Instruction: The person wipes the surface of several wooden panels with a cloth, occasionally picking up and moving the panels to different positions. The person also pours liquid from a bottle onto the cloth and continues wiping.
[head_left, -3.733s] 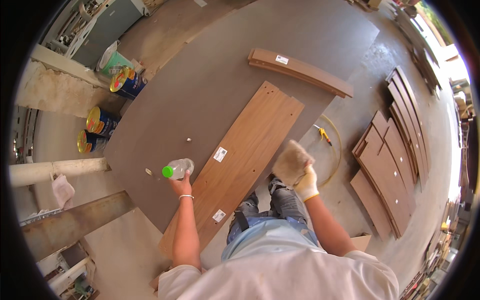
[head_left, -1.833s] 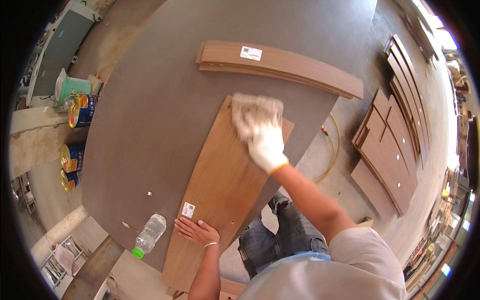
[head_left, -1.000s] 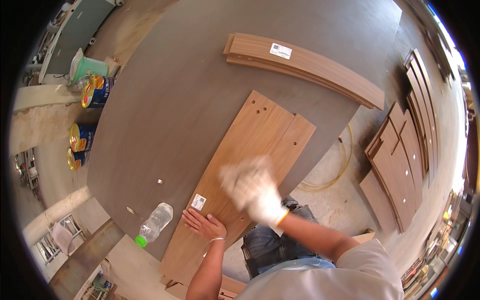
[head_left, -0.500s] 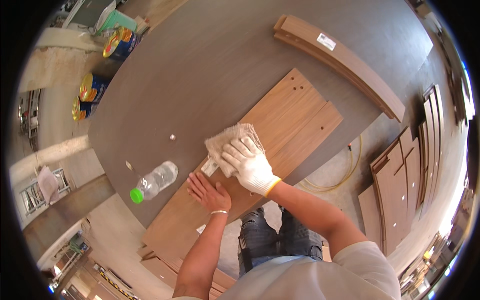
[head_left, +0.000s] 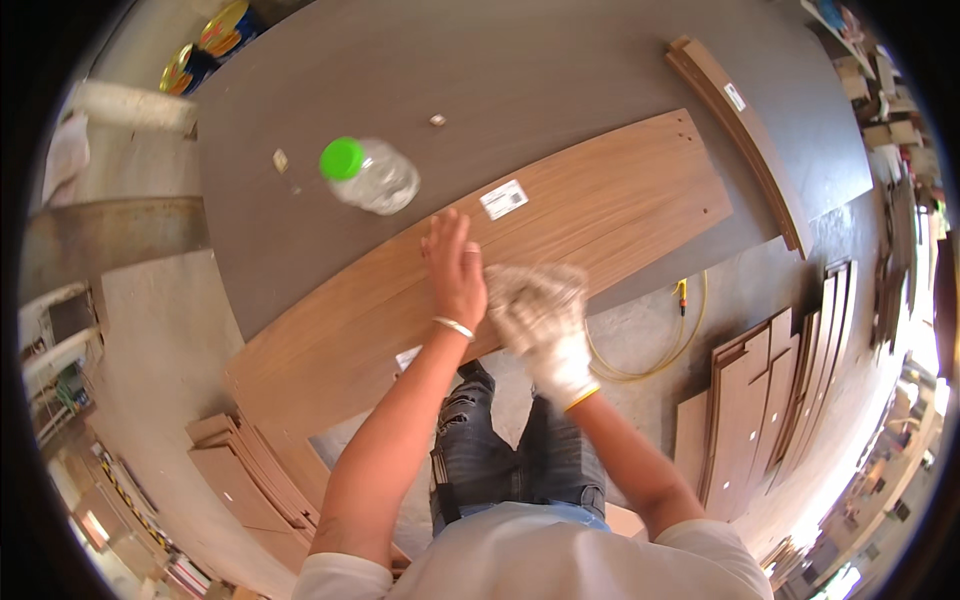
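A long brown wooden panel (head_left: 610, 190), gently curved, lies across the table in front of me, with a white label (head_left: 503, 199) on it. My left hand (head_left: 458, 268) is bare, its fingers stretched over the panel, left of the right hand. On my right hand (head_left: 558, 355) is a white knit glove with a yellow cuff. It is closed on a beige rag (head_left: 530, 295), blurred by motion, at the panel's near edge. Beyond my left hand is a clear plastic bottle (head_left: 385, 180) with a green cap.
Narrow curved wooden pieces (head_left: 745, 140) lie at the table's (head_left: 300, 230) far right. Stacks of brown panels (head_left: 745, 410) stand at right, more boards (head_left: 255, 480) at lower left. A yellow hose (head_left: 640, 375) is coiled on the floor. Paint cans (head_left: 225, 30) stand at far left.
The right hand and rag have moved from beside the label toward me, to the panel's near edge, uncovering the label. My left hand has lifted its fingers. The whole view has turned.
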